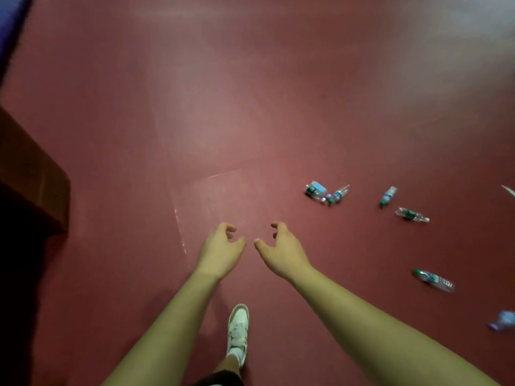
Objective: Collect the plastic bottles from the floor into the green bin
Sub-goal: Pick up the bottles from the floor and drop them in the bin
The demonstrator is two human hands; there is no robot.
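Several clear plastic bottles lie scattered on the red floor to my right. A crushed pair (316,191) and a slim bottle (339,194) lie together. Farther right lie a blue-labelled bottle (388,196) and a green-labelled one (412,214). Nearer me lie a long bottle (433,280) and a bluish bottle (502,320) at the right edge. My left hand (220,250) and right hand (281,250) hover side by side in the middle, fingers loosely curled, holding nothing. No green bin is in view.
A dark brown wooden block or step (30,174) stands at the left. My white sneaker (238,331) is on the floor below my hands. A pale scrap (508,190) lies at the far right edge.
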